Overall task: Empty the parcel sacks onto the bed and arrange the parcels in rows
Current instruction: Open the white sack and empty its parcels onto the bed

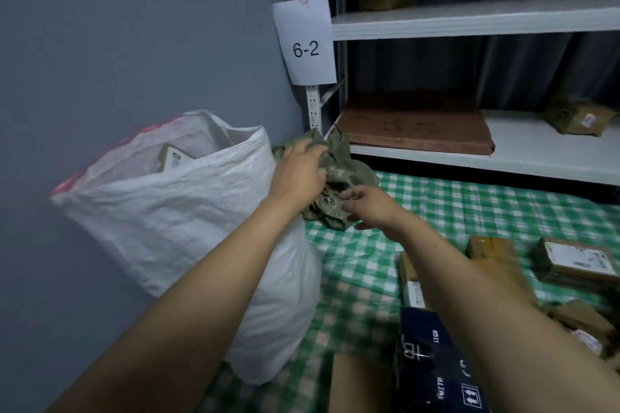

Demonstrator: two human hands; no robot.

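Checked bed (469, 211); crumpled olive parcel (342, 171), perhaps plastic.

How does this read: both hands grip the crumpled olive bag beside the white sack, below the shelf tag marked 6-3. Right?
Not quite. In the head view the shelf tag reads 6-2, not 6-3. The rest stands: the left hand and right hand both grip the crumpled olive bag beside the white sack, below that tag.
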